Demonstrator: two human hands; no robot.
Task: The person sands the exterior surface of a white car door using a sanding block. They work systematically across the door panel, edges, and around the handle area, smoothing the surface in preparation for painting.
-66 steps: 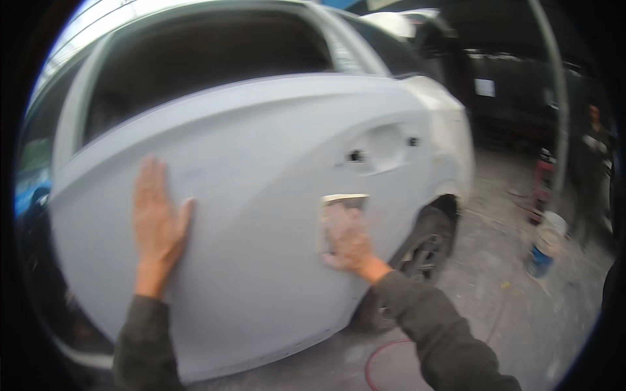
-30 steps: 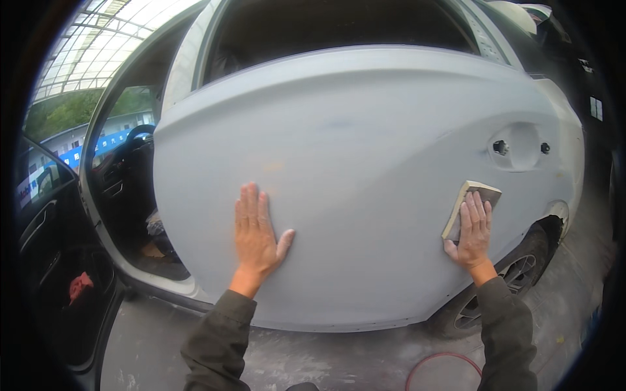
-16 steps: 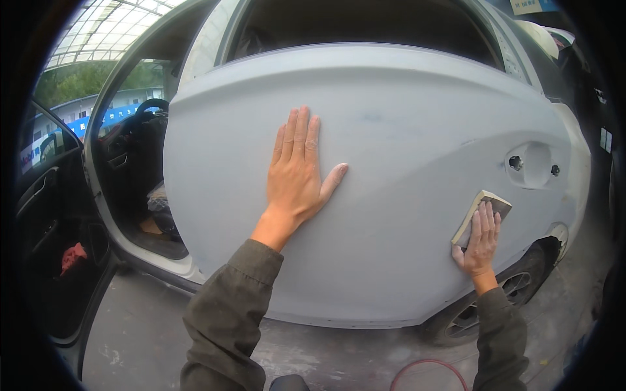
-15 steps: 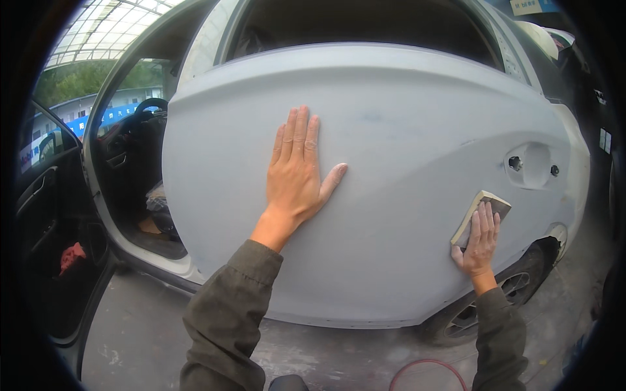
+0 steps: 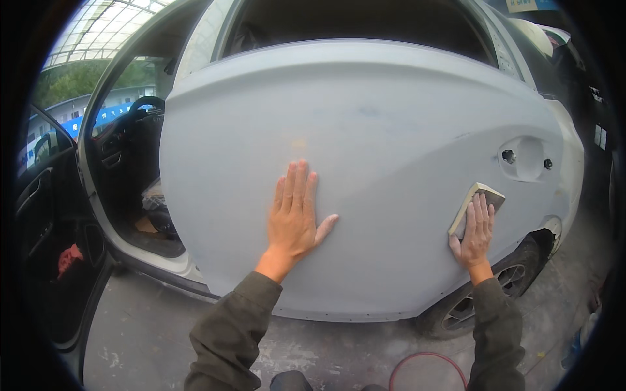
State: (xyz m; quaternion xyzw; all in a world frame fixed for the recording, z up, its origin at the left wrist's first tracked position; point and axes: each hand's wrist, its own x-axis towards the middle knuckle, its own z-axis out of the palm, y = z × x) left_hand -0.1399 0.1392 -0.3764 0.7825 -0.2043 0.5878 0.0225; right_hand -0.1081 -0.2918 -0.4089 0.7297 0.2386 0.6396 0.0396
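A rear car door [image 5: 385,215] coated in dull grey primer fills the middle of the view. My left hand [image 5: 293,221] lies flat on its lower left half, fingers stretched upward and thumb apart, holding nothing. Toward the door's right side my right hand [image 5: 476,238] grips a sanding block [image 5: 491,197] with a pale edge and a darker back. The fingers rest over its back and the thumb is at its lower left side. The block's underside against the panel is hidden. White dust coats the fingers of the right hand and the left thumb.
A bare handle recess [image 5: 525,158] with two holes sits right of the block. Below it is the rear wheel [image 5: 502,287]. The front door [image 5: 55,241] stands swung open at the left. A red hose [image 5: 430,354] curves over the concrete floor [image 5: 313,345].
My left hand has slid down the door, still flat. My right hand and the sanding block have shifted only slightly up and left in the picture, along with the whole view.
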